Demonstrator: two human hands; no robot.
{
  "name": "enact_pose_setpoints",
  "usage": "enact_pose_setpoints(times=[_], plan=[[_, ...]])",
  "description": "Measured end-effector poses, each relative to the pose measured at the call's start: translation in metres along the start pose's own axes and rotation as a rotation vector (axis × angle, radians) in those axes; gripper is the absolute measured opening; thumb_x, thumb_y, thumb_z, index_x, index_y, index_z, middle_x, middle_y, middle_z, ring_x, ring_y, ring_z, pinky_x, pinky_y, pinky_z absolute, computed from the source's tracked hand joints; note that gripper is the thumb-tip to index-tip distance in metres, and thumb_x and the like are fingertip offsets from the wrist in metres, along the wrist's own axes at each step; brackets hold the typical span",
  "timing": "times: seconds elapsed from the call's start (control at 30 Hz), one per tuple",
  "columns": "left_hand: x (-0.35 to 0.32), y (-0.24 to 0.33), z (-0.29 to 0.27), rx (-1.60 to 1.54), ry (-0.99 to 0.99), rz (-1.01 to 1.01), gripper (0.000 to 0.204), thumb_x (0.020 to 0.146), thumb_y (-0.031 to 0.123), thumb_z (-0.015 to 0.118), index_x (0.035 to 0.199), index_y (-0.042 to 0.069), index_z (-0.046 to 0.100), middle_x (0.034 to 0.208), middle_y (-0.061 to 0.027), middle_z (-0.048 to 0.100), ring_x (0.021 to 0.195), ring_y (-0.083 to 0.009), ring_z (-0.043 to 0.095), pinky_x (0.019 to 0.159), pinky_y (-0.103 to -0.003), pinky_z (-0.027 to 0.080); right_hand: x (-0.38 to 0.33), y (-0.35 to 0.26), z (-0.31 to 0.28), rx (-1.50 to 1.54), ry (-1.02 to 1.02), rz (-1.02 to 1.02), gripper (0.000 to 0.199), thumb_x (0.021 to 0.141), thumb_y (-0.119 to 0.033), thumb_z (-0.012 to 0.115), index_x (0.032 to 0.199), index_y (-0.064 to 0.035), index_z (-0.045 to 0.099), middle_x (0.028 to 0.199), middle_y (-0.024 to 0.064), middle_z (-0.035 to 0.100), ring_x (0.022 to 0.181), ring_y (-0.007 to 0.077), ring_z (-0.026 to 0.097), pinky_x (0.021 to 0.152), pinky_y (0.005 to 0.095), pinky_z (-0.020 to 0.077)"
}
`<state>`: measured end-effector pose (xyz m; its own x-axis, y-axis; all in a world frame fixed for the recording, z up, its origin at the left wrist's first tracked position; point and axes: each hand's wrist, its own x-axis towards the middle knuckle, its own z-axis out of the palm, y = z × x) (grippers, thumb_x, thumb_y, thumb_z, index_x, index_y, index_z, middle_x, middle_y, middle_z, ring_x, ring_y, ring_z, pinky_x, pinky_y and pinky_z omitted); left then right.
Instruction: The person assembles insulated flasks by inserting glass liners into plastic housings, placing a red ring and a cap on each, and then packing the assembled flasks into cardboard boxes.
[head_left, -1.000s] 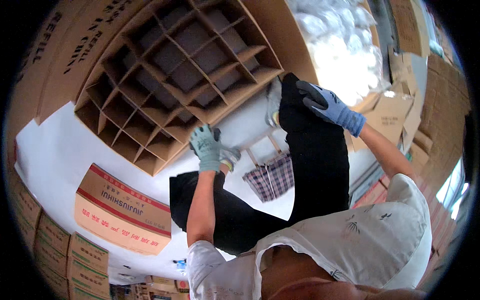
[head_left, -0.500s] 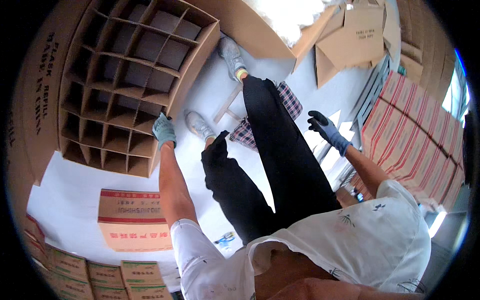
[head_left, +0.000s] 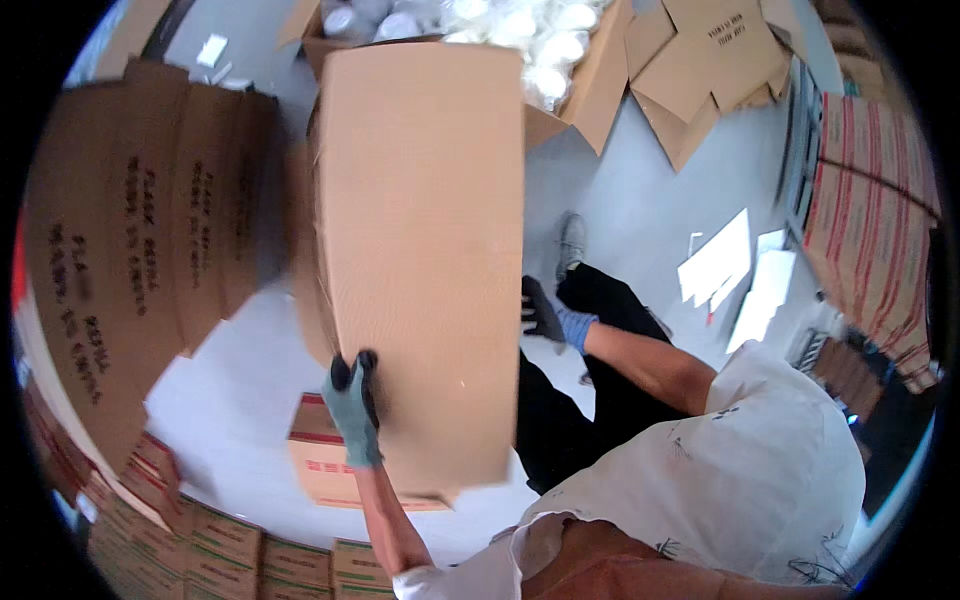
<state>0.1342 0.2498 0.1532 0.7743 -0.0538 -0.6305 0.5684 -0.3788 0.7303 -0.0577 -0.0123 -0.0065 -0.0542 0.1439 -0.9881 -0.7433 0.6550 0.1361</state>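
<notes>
A large plain brown cardboard box (head_left: 425, 230) stands raised in front of me, its broad flat side turned up toward me. My left hand (head_left: 352, 405), in a grey-green glove with dark fingertips, grips its lower left edge. At the right edge of the box is my right hand (head_left: 545, 312), in a dark glove with a blue cuff. Its fingers press on that side, their tips partly hidden by the box. The inside of the box does not show from here.
Tall printed cartons (head_left: 150, 210) stand at the left. Beyond the box, an open carton (head_left: 600, 90) holds clear-wrapped pale round items. Flattened cardboard (head_left: 715, 60) lies at the far right, near strapped red-striped boxes (head_left: 870, 220). A red-banded carton (head_left: 320, 470) sits below the raised box.
The divided box has been lifted and turned, so its compartments no longer show. My right hand, open and away from it before, has come left onto its side. My left hand has shifted lower.
</notes>
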Motion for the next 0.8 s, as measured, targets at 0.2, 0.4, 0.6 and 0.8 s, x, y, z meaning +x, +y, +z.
enact_pose_setpoints(times=[0.2, 0.4, 0.6, 0.8], plan=[[-0.168, 0.135, 0.048, 0.317, 0.249, 0.088, 0.028, 0.093, 0.020, 0.051, 0.092, -0.007, 0.058, 0.081, -0.0013, 0.055, 0.078, -0.0109, 0.044, 0.068, -0.027, 0.038, -0.085, 0.024, 0.023, -0.310, -0.566, -0.481, 0.048, 0.097, -0.037, 0.035, 0.136, -0.0097, 0.041, 0.133, 0.0053, 0.047, 0.115, 0.0208, 0.048, 0.097, 0.0384, 0.0381], [-0.295, 0.184, 0.037, 0.850, 0.490, 0.454, 0.034, 0.096, 0.022, 0.041, 0.108, -0.006, 0.054, 0.099, -0.0215, 0.057, 0.083, -0.0370, 0.051, 0.076, -0.045, 0.042, -0.192, -0.043, 0.001, -0.361, -0.834, -1.224, 0.047, 0.100, -0.036, 0.032, 0.138, -0.0093, 0.038, 0.138, 0.0067, 0.043, 0.121, 0.0211, 0.043, 0.102, 0.0370, 0.0336], [-0.252, 0.275, 0.123, 0.299, 0.317, 0.602, 0.044, 0.098, 0.027, 0.038, 0.128, -0.004, 0.046, 0.122, -0.0107, 0.054, 0.108, -0.0226, 0.051, 0.096, -0.033, 0.039, -0.178, -0.063, -0.073, -0.043, -0.934, -0.861, 0.054, 0.098, -0.039, 0.042, 0.140, -0.0070, 0.034, 0.141, 0.0034, 0.037, 0.125, 0.0167, 0.035, 0.106, 0.0334, 0.0280], [-0.151, 0.386, 0.178, 0.278, 0.220, 0.929, 0.040, 0.097, 0.024, 0.043, 0.131, 0.002, 0.043, 0.127, -0.0097, 0.050, 0.112, -0.0207, 0.050, 0.096, -0.033, 0.041, -0.212, -0.156, -0.177, -0.031, -0.543, -0.946, 0.055, 0.088, -0.043, 0.059, 0.122, 0.0000, 0.053, 0.114, 0.0113, 0.059, 0.101, 0.0180, 0.055, 0.087, 0.0334, 0.0460]])
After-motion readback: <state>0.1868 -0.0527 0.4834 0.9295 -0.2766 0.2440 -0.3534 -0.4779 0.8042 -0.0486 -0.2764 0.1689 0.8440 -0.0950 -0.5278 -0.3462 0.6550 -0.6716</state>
